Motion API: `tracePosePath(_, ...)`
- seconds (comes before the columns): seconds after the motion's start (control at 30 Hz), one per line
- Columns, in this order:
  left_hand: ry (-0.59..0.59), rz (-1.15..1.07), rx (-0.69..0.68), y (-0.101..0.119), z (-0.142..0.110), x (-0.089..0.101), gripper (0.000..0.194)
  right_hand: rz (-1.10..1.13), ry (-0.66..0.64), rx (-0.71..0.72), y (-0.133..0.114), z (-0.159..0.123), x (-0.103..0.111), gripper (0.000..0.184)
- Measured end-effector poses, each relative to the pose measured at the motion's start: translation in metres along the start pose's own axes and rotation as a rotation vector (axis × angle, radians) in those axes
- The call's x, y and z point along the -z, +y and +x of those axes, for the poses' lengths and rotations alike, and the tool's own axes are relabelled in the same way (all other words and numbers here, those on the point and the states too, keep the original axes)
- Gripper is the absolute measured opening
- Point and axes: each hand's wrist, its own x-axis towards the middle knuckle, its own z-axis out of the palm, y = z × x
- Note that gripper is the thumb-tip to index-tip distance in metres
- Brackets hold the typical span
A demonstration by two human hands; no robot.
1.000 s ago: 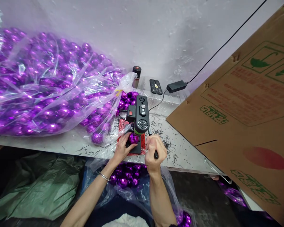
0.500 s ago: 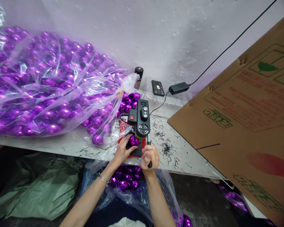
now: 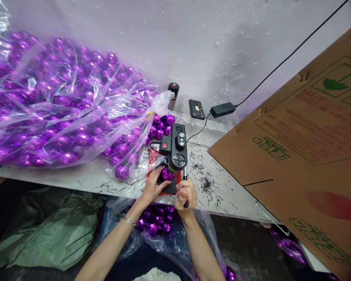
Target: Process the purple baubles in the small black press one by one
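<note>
A small black press machine (image 3: 179, 146) with round grilles and a red switch stands on the table. Below its head sits a shiny purple bauble (image 3: 167, 174). My left hand (image 3: 152, 186) closes on this ball from the left, thumb in front and fingers behind. To the right, my right hand (image 3: 186, 194) is wrapped in a fist round the machine's black-gripped lever (image 3: 185, 175). Under the ball lies a dark base plate (image 3: 172, 188) on a red mat (image 3: 178, 177). Where the bauble meets the press head is partly hidden.
A large clear bag of purple baubles (image 3: 76, 101) fills the left. More baubles (image 3: 153, 224) lie in an open bag at my lap. A cardboard box (image 3: 280, 156) leans in from the right. Black scraps (image 3: 206, 183), a phone (image 3: 196, 109) and a power adapter (image 3: 222, 109) are on the table.
My right hand has drawn the lever down and slightly left, then stays there. The left hand keeps the bauble under the press head. The whole view has shifted slightly.
</note>
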Motion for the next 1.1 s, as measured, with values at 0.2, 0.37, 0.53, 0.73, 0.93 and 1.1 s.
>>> tracePosePath(0.2, -0.006, -0.041, 0.020, 0.001, 0.002, 0.000, 0.056, 0.004, 0.054, -0.011, 0.005, -0.005, -0.006, 0.033)
tracePosePath(0.37, 0.007, -0.043, 0.003, 0.001, 0.002, -0.001, 0.055, 0.010, 0.072, 0.016, 0.012, -0.014, -0.012, 0.034)
tracePosePath(0.53, 0.003, -0.057, -0.011, 0.002, 0.005, -0.001, 0.053, 0.008, 0.070, 0.001, 0.002, 0.001, -0.007, 0.034)
tracePosePath(0.73, -0.005, -0.052, 0.039, 0.006, 0.000, -0.001, 0.057, 0.075, 0.027, -0.343, -0.034, 0.058, 0.006, 0.035)
tracePosePath(0.93, -0.147, 0.010, -0.076, 0.009, -0.062, 0.017, 0.086, 0.104, 0.043, -0.334, -0.037, 0.058, 0.007, 0.036)
tracePosePath(1.1, 0.018, -0.007, 0.011, -0.012, -0.016, 0.027, 0.051, 0.113, 0.067, -0.262, -0.033, 0.046, 0.004, 0.035)
